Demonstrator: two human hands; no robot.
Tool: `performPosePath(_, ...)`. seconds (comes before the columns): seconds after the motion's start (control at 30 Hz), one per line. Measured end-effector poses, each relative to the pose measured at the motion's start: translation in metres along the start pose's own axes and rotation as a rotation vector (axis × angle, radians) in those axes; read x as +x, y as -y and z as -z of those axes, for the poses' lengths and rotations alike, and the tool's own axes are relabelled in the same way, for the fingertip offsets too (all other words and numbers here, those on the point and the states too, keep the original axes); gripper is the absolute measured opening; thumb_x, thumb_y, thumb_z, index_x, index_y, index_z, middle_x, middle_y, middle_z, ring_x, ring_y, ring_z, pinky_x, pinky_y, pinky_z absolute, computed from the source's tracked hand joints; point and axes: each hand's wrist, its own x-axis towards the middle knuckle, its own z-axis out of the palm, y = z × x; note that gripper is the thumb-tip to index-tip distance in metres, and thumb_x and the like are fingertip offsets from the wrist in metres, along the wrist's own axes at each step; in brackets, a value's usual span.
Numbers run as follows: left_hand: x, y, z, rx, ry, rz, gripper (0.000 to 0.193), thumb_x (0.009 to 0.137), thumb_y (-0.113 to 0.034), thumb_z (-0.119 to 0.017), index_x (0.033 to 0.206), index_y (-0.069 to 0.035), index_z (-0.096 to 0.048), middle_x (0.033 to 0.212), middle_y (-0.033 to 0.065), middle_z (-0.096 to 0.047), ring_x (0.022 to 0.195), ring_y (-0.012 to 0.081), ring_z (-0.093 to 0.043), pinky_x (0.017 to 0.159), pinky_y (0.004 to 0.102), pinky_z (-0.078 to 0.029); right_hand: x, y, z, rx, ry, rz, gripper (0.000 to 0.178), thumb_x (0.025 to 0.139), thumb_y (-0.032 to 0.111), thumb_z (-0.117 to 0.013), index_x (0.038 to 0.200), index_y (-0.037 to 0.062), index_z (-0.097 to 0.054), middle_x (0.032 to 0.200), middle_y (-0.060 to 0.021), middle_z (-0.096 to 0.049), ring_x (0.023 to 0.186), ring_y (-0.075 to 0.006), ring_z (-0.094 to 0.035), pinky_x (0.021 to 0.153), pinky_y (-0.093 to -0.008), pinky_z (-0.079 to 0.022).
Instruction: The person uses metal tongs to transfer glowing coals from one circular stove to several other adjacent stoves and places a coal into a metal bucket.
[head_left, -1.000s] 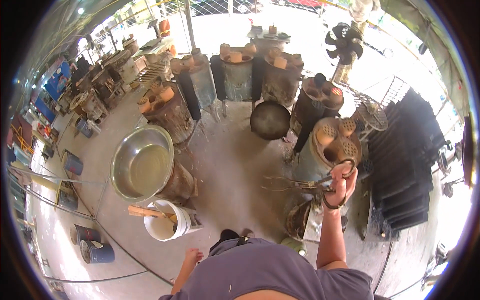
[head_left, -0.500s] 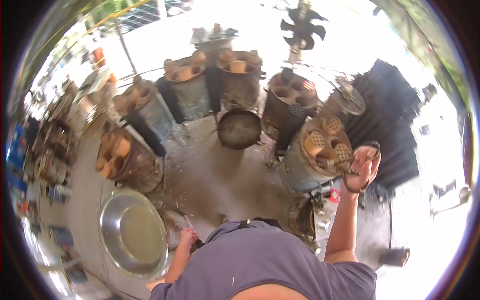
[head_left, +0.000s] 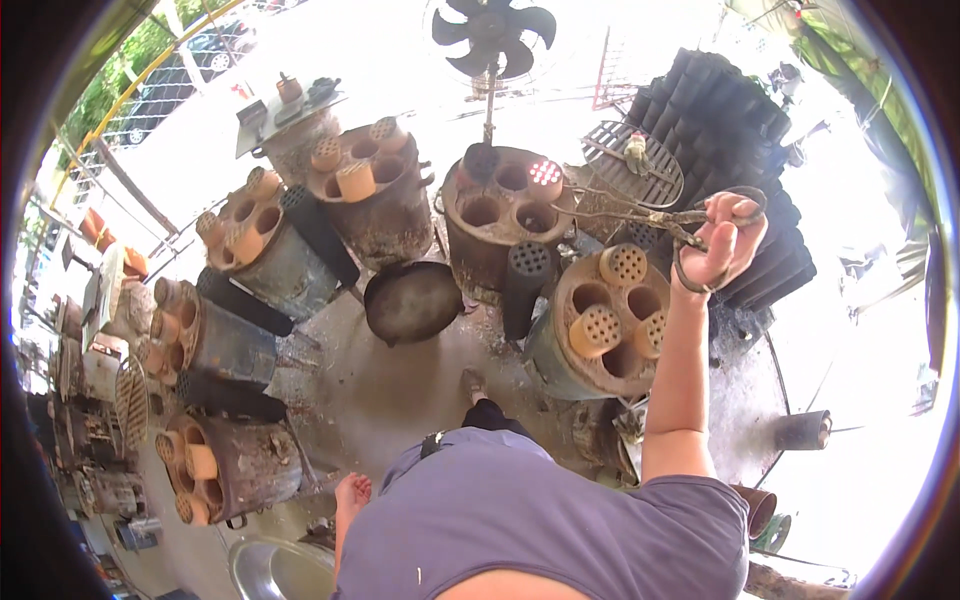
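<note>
With 12 straight ahead of the worker, a grey-brown floor (head_left: 365, 405) spreads underfoot. A heap of black ridged columns (head_left: 690, 120) rises at 1 o'clock. Drum-shaped stoves (head_left: 385, 215) with round holes curve from 9 to 1. A metal basin (head_left: 250, 575) sits at 8, a dark fan (head_left: 488, 28) at 12, and a round dark pan (head_left: 412, 303) at 11. The tongs (head_left: 635, 216) are raised at 1, the right hand's (head_left: 718, 243) fingers clenched round their handles. The left hand (head_left: 353, 492), at 9, has curled fingers; I can't tell if they're closed.
</note>
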Motion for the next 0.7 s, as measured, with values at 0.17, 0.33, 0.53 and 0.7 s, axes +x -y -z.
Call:
performPosePath(0.17,0.1,-0.003,0.057,0.218,-0.187,0.043,0.021,0.081,-0.008,-0.049,0.101,-0.002,-0.047,0.079,0.0187,-0.057,0.065,0.0267,-0.059,0.053,0.0333,-0.048,0.024,-0.111,-0.051,0.013,-0.007,-0.102,0.044,0.076,0.037,-0.061,0.091,0.0017,-0.039,0.074,-0.0034,-0.042,0.065,-0.0101,-0.037,0.063,-0.0236,-0.033)
performPosePath(0.33,0.044,-0.068,-0.111,0.226,-0.123,-0.102,0.026,0.079,-0.005,-0.047,0.104,-0.002,-0.044,0.079,0.0186,-0.057,0.064,0.0271,-0.059,0.053,0.0341,-0.048,0.037,-0.175,-0.062,-0.1,0.089,-0.13,0.043,0.077,0.038,-0.061,0.091,0.0029,-0.04,0.076,-0.003,-0.04,0.067,-0.0106,-0.036,0.065,-0.0248,-0.032)
performPosePath(0.53,0.07,-0.101,-0.168,0.348,-0.069,-0.059,0.026,0.077,-0.003,-0.044,0.104,-0.003,-0.044,0.08,0.0161,-0.057,0.062,0.0258,-0.059,0.052,0.034,-0.048,0.051,-0.203,-0.092,-0.113,0.087,-0.187,0.045,0.076,0.04,-0.061,0.091,0.0025,-0.041,0.076,-0.0028,-0.04,0.066,-0.0102,-0.037,0.064,-0.0239,-0.032)
performPosePath(0.7,0.079,-0.126,-0.176,0.391,-0.092,-0.051,0.029,0.076,-0.002,-0.045,0.105,-0.004,-0.045,0.079,0.0146,-0.058,0.062,0.025,-0.059,0.051,0.0335,-0.047,0.052,-0.2,-0.1,-0.108,0.123,-0.221,0.046,0.078,0.04,-0.06,0.092,0.0012,-0.041,0.076,-0.003,-0.04,0.066,-0.01,-0.036,0.064,-0.0241,-0.033)
